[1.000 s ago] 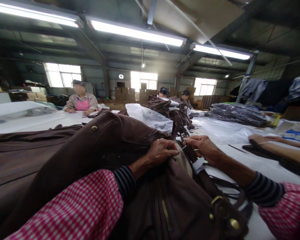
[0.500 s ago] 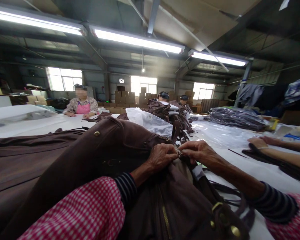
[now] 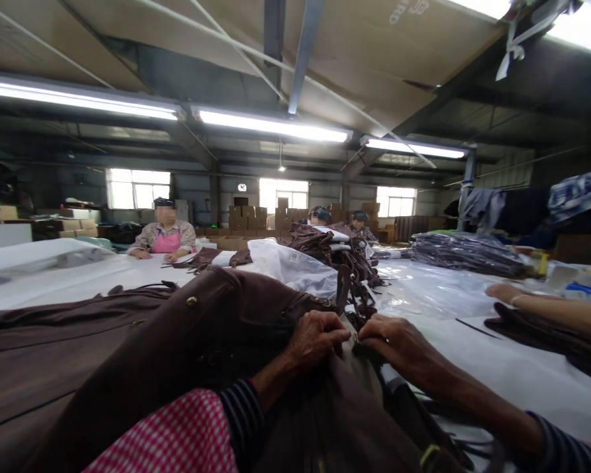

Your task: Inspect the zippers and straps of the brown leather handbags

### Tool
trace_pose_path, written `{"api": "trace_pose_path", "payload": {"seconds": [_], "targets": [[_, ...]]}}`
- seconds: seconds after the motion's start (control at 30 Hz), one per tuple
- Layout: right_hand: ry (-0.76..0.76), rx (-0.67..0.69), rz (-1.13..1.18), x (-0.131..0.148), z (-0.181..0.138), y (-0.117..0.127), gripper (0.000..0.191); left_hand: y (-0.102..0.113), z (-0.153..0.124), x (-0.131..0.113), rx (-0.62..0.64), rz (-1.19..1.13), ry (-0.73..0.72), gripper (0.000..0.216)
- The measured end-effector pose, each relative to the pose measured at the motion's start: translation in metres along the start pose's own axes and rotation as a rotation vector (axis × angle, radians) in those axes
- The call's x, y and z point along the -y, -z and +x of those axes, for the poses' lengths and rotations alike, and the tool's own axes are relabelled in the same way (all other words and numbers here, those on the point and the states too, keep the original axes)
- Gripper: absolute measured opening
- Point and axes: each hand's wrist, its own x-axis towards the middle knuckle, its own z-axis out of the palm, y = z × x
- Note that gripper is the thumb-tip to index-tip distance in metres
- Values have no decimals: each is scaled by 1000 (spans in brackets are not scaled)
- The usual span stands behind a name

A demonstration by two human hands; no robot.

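Observation:
A large dark brown leather bag [image 3: 217, 328] with brass-coloured studs lies in front of me, bulging to the left. At its opening, my left hand [image 3: 318, 338] is closed, thumb and fingers pinching the edge. Just to the right, my right hand [image 3: 396, 338] is also closed, fingers curled in a pinch on the other side of the opening. A small metal piece shows by its fingertips, too small to name for sure. Pale lining [image 3: 349, 345] shows between the hands. A white tag [image 3: 391, 376] hangs below my right hand.
Beyond the bag lie clear plastic [image 3: 295, 263] and a heap of brown bags [image 3: 325, 246]. Wrapped goods [image 3: 465, 253] are stacked at the right. A co-worker's arm [image 3: 546, 302] reaches in over a dark piece [image 3: 542, 335]. Across the table sits a person in a pink apron [image 3: 166, 243].
The view has tilted up, so everything sits lower. My hands have parted slightly, and my right fingers are more curled. The co-worker's hands at the right have shifted.

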Motion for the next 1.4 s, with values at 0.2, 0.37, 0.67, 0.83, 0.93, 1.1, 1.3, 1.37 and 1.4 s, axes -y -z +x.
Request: {"api": "trace_pose_path", "payload": {"seconds": [0.2,0.37,0.67,0.83,0.93,1.1,1.3,1.37,1.4], "targets": [[-63,40,-98,2,-10,-1,16,-1,1,1,-33,-158,-25,23],[-141,-20,-41,4,-5,-2,16,-4,2,1,-13,-226,-50,21],[-330,-242,779,16,29,-30,42,-6,0,1,-103,-336,-6,26],[-390,-325,1058,15,25,-39,48,-6,-1,-4,-136,-368,26,29],[-380,-380,1114,13,20,-46,47,-5,-1,-5,-102,-340,52,32],[-361,-425,1140,7,16,-56,42,-3,-1,-3,-57,-187,23,31],[-273,-376,1141,4,18,-57,40,-1,-2,-7,-18,-62,10,32],[-236,-378,1161,3,21,-59,39,-1,-2,-7,-27,-76,16,34],[-228,-379,1175,2,22,-60,39,0,-1,-6,-32,-96,23,34]]}}
